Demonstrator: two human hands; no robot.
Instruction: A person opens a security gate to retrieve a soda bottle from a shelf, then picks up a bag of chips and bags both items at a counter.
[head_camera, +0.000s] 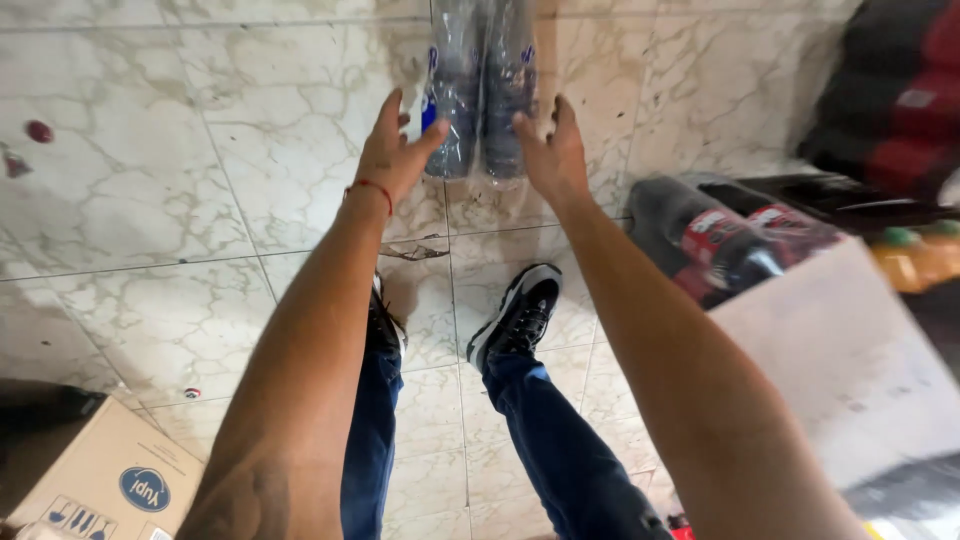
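Both forearms are bare, with no sleeves in view. A thin red thread bracelet (372, 187) circles the wrist just below the left hand (393, 152); the right hand (553, 152) has nothing on wrist or fingers. A dark, blurred tattoo (245, 505) marks the left forearm, far back from the hand near the elbow. Below the arms are blue denim jeans (560, 450) and black sneakers (520, 312) with white soles and dark laces.
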